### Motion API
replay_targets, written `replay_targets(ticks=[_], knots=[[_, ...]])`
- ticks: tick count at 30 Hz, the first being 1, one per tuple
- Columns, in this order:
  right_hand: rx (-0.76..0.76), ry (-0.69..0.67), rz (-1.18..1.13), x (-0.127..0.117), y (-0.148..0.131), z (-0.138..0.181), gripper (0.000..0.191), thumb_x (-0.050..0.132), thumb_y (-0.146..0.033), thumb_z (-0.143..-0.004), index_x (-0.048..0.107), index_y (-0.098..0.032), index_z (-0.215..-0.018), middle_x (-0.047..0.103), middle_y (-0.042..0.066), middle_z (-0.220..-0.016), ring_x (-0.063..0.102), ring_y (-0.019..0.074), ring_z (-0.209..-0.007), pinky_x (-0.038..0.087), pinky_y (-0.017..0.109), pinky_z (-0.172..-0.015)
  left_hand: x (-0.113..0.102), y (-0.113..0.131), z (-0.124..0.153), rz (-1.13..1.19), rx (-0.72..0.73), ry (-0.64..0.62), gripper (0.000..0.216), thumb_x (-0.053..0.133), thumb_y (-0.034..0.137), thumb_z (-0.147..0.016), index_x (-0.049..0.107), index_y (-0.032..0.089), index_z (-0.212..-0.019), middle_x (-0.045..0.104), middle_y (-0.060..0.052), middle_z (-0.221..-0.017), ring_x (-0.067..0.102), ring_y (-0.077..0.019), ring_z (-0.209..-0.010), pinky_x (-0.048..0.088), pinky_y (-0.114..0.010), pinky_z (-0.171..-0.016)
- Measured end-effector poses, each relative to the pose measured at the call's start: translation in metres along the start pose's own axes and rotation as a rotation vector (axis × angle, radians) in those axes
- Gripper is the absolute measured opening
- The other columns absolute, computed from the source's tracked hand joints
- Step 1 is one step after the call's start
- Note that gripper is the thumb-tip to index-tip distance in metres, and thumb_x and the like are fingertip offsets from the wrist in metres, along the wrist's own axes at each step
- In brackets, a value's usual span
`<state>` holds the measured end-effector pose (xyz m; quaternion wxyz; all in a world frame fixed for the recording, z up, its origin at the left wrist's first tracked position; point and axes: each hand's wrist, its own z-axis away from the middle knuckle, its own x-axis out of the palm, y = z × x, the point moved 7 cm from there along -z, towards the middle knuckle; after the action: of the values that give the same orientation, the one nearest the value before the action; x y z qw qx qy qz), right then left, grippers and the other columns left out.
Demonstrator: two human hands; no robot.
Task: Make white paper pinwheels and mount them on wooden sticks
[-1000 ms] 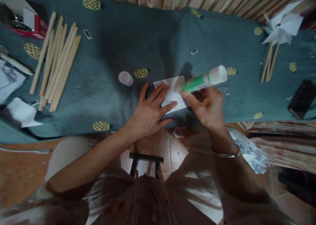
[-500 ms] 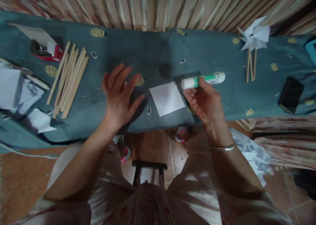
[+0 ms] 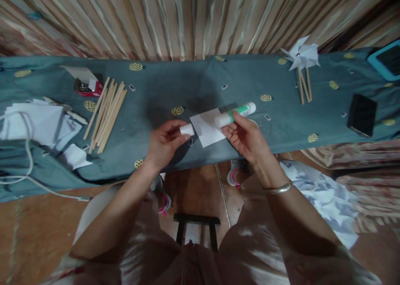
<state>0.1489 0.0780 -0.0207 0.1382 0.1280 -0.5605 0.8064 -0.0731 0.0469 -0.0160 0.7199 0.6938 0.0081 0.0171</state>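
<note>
My left hand (image 3: 165, 143) pinches a small white cap (image 3: 187, 130) between thumb and fingers, just off the left corner of a white paper square (image 3: 208, 128). The paper lies flat on the cloth. My right hand (image 3: 245, 135) is closed round a white and green glue stick (image 3: 239, 113), tilted with its white end to the left. That end hovers over the right part of the paper, and the fingers hide a little of the paper's right side.
To the left are wooden sticks (image 3: 108, 116), a red box (image 3: 89, 87) of small metal pieces and stacked paper (image 3: 34, 124). At right are a white pinwheel (image 3: 301, 56), a black phone-like object (image 3: 361, 115) and a blue-framed tablet (image 3: 387, 60). A cable (image 3: 29, 151) hangs front left.
My left hand, spread open before, has moved right and now pinches the white cap. My right hand has brought the glue stick left over the paper. The view has shifted slightly.
</note>
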Motion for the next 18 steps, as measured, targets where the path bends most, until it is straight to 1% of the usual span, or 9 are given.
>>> replay_targets(ticks=[1, 3, 6, 11, 14, 18], knots=[[0.012, -0.01, -0.02, 0.004, 0.001, 0.002, 0.026, 0.081, -0.042, -0.068, 0.067, -0.022, -0.078, 0.074, 0.0, -0.081, 0.072, 0.0134, -0.079, 0.059, 0.027, -0.082, 0.007, -0.002, 0.001, 0.065, -0.035, -0.022, 0.032, 0.083, 0.031, -0.066, 0.07, 0.019, -0.093, 0.071, -0.002, -0.082, 0.065, -0.0143, -0.069, 0.054, -0.029, -0.07], [0.031, -0.03, -0.067, 0.011, 0.003, 0.005, 0.027, 0.084, -0.04, -0.063, 0.068, -0.021, -0.076, 0.075, 0.0, -0.08, 0.071, 0.0133, -0.078, 0.06, 0.028, -0.084, 0.019, -0.004, 0.002, 0.15, -0.09, -0.047, 0.033, 0.084, 0.029, -0.065, 0.07, 0.019, -0.093, 0.071, 0.0, -0.079, 0.064, -0.0129, -0.068, 0.053, -0.027, -0.069], [0.04, -0.054, -0.096, 0.018, 0.003, 0.007, 0.027, 0.087, -0.036, -0.059, 0.069, -0.02, -0.071, 0.074, 0.0, -0.077, 0.071, 0.0127, -0.076, 0.06, 0.028, -0.085, 0.028, -0.004, 0.001, 0.218, -0.111, -0.062, 0.035, 0.085, 0.028, -0.063, 0.069, 0.019, -0.092, 0.072, 0.0, -0.081, 0.065, -0.0129, -0.071, 0.054, -0.027, -0.071], [0.03, -0.047, -0.084, 0.02, 0.001, 0.009, 0.026, 0.089, -0.032, -0.057, 0.07, -0.02, -0.068, 0.073, -0.001, -0.075, 0.069, 0.0107, -0.07, 0.062, 0.027, -0.081, 0.034, -0.007, -0.002, 0.274, -0.142, -0.058, 0.036, 0.084, 0.033, -0.066, 0.068, 0.018, -0.095, 0.073, -0.003, -0.088, 0.068, -0.0153, -0.079, 0.057, -0.031, -0.078], [0.022, -0.052, -0.064, 0.02, 0.001, 0.009, 0.027, 0.09, -0.034, -0.056, 0.071, -0.02, -0.068, 0.073, -0.001, -0.075, 0.068, 0.0104, -0.068, 0.062, 0.027, -0.079, 0.036, -0.008, -0.001, 0.31, -0.169, -0.053, 0.04, 0.086, 0.034, -0.063, 0.068, 0.018, -0.095, 0.074, -0.004, -0.089, 0.069, -0.0168, -0.081, 0.059, -0.035, -0.082], [0.024, -0.051, -0.051, 0.02, 0.001, 0.01, 0.025, 0.09, -0.034, -0.056, 0.072, -0.02, -0.068, 0.074, -0.001, -0.077, 0.068, 0.0101, -0.069, 0.061, 0.026, -0.078, 0.037, -0.009, 0.0, 0.321, -0.189, -0.042, 0.041, 0.088, 0.033, -0.06, 0.068, 0.018, -0.093, 0.075, -0.003, -0.088, 0.07, -0.0176, -0.081, 0.06, -0.037, -0.083]])
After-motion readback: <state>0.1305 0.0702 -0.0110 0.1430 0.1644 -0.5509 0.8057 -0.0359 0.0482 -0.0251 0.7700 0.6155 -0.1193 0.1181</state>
